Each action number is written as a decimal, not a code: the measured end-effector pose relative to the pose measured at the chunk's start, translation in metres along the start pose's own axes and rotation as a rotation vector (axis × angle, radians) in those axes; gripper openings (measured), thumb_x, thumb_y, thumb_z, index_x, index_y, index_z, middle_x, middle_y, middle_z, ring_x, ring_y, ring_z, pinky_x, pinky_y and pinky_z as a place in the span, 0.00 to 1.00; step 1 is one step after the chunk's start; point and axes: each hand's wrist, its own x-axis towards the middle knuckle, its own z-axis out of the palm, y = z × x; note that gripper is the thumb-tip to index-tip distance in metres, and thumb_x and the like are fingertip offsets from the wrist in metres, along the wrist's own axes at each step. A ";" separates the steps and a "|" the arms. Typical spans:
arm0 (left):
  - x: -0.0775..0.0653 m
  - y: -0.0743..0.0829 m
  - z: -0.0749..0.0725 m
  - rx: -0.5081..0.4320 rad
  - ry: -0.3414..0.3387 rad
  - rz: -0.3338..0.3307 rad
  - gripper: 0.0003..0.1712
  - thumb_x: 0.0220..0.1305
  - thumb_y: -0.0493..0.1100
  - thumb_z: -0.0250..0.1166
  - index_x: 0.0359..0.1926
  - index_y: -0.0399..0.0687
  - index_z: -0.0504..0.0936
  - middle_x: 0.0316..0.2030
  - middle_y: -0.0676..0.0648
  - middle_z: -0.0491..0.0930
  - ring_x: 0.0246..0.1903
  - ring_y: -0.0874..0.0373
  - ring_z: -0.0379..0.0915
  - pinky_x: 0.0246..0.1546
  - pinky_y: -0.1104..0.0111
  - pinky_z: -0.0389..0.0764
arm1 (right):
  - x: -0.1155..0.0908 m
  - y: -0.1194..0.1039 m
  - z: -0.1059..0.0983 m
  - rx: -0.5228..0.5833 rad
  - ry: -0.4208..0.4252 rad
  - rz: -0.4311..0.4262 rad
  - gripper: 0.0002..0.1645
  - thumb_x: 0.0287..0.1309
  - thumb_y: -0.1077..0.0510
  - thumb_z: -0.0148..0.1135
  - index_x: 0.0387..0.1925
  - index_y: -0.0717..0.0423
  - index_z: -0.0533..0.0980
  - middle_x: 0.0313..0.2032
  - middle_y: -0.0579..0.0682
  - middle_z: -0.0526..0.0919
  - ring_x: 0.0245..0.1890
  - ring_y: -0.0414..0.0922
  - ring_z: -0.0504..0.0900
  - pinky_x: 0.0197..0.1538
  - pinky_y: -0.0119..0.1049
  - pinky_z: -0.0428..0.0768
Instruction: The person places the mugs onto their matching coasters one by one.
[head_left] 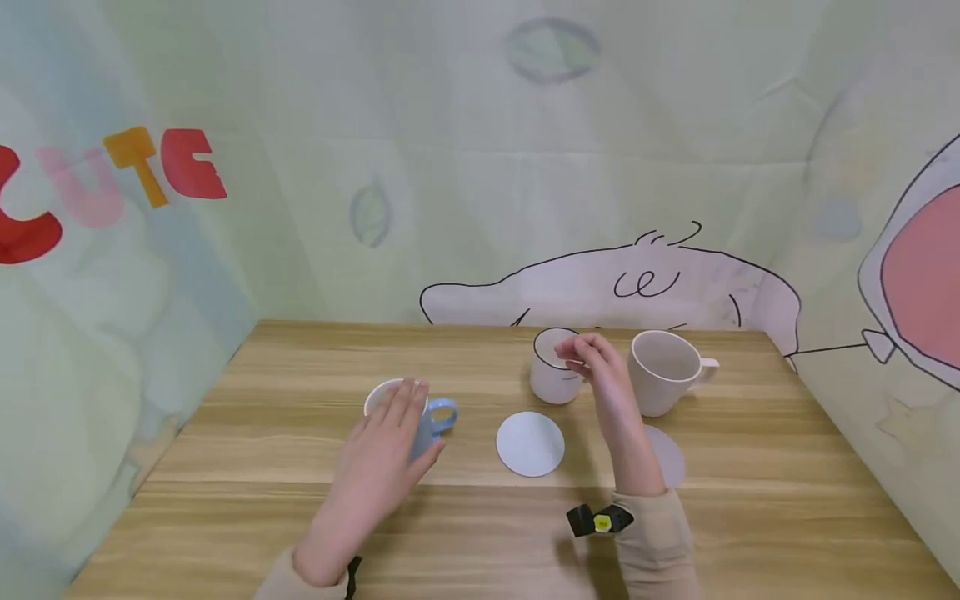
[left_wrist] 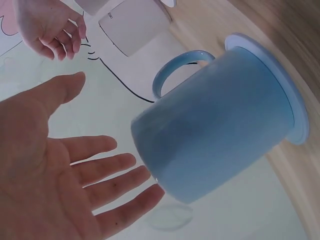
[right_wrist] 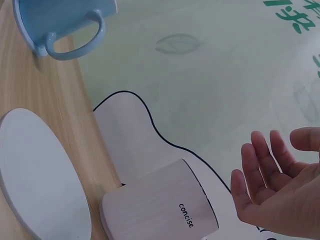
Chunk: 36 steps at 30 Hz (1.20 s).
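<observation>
My left hand (head_left: 378, 458) is beside the blue mug (left_wrist: 215, 125), fingers spread and straight, fingertips right at the rim. That mug stands upright on a round pale blue coaster (left_wrist: 270, 75), its handle toward the right. Over by the white mug with a black rim (head_left: 553, 379), my right hand (head_left: 613, 387) hovers with loosely bent fingers, holding nothing. In the right wrist view, the word "concise" shows on this white mug. A bare round coaster (head_left: 530, 444) lies in front of it.
A larger plain white mug (head_left: 660, 375) stands to the right, handle pointing right. Another round coaster (head_left: 666, 457) is partly hidden behind my right forearm. The wooden table (head_left: 480, 542) ends at a printed cloth backdrop (head_left: 465, 167).
</observation>
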 end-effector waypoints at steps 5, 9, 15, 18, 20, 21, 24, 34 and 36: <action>0.003 0.002 0.004 -0.020 0.027 0.004 0.41 0.56 0.56 0.69 0.66 0.41 0.68 0.64 0.38 0.71 0.58 0.42 0.73 0.47 0.48 0.80 | 0.004 0.005 0.003 -0.004 0.031 -0.019 0.09 0.69 0.59 0.49 0.32 0.52 0.74 0.30 0.37 0.83 0.39 0.36 0.81 0.55 0.36 0.72; 0.005 0.006 0.008 -0.044 0.037 0.017 0.40 0.56 0.54 0.68 0.65 0.41 0.69 0.63 0.39 0.73 0.55 0.42 0.74 0.47 0.49 0.80 | 0.006 0.008 0.003 -0.019 0.059 -0.073 0.09 0.69 0.61 0.49 0.31 0.52 0.74 0.29 0.36 0.83 0.39 0.36 0.79 0.53 0.34 0.70; 0.011 0.015 0.011 -0.096 0.011 0.030 0.40 0.57 0.54 0.68 0.66 0.40 0.69 0.63 0.39 0.71 0.58 0.42 0.72 0.52 0.47 0.77 | 0.011 0.009 -0.002 -0.072 0.094 -0.143 0.08 0.68 0.62 0.49 0.35 0.59 0.74 0.31 0.35 0.82 0.42 0.37 0.76 0.54 0.30 0.68; 0.015 0.019 0.013 -0.107 -0.005 0.039 0.40 0.57 0.54 0.68 0.66 0.40 0.68 0.64 0.38 0.71 0.60 0.41 0.71 0.52 0.46 0.77 | 0.013 0.010 -0.006 -0.093 0.103 -0.148 0.08 0.68 0.62 0.49 0.37 0.62 0.74 0.32 0.35 0.82 0.44 0.36 0.75 0.56 0.29 0.68; 0.017 0.021 0.014 -0.110 -0.012 0.041 0.40 0.58 0.55 0.68 0.66 0.40 0.68 0.64 0.38 0.71 0.61 0.41 0.71 0.51 0.46 0.78 | 0.014 0.011 -0.008 -0.101 0.111 -0.155 0.08 0.67 0.63 0.49 0.38 0.63 0.74 0.33 0.34 0.81 0.44 0.35 0.75 0.56 0.28 0.68; 0.018 0.022 0.015 -0.111 -0.014 0.041 0.40 0.58 0.55 0.67 0.66 0.40 0.68 0.64 0.38 0.71 0.61 0.41 0.71 0.51 0.46 0.78 | 0.015 0.011 -0.009 -0.102 0.113 -0.158 0.08 0.67 0.63 0.49 0.39 0.64 0.74 0.34 0.35 0.81 0.44 0.35 0.75 0.57 0.28 0.68; 0.019 0.023 0.017 -0.103 -0.012 0.042 0.40 0.59 0.56 0.67 0.66 0.39 0.68 0.64 0.38 0.71 0.61 0.41 0.71 0.51 0.47 0.79 | 0.017 0.012 -0.011 -0.116 0.120 -0.167 0.08 0.67 0.64 0.49 0.40 0.65 0.73 0.34 0.34 0.80 0.44 0.34 0.75 0.57 0.27 0.68; 0.024 0.028 0.020 -0.070 0.037 0.054 0.39 0.58 0.56 0.67 0.65 0.40 0.69 0.62 0.39 0.73 0.59 0.43 0.72 0.59 0.46 0.71 | 0.022 0.016 -0.016 -0.296 0.149 -0.202 0.12 0.66 0.64 0.51 0.45 0.69 0.73 0.45 0.57 0.79 0.41 0.32 0.73 0.50 0.26 0.68; 0.024 0.029 0.020 -0.064 0.048 0.058 0.38 0.58 0.56 0.67 0.64 0.40 0.70 0.62 0.39 0.73 0.59 0.43 0.72 0.62 0.45 0.68 | 0.023 0.017 -0.017 -0.309 0.144 -0.197 0.12 0.66 0.64 0.51 0.46 0.69 0.73 0.49 0.62 0.77 0.42 0.32 0.72 0.52 0.28 0.67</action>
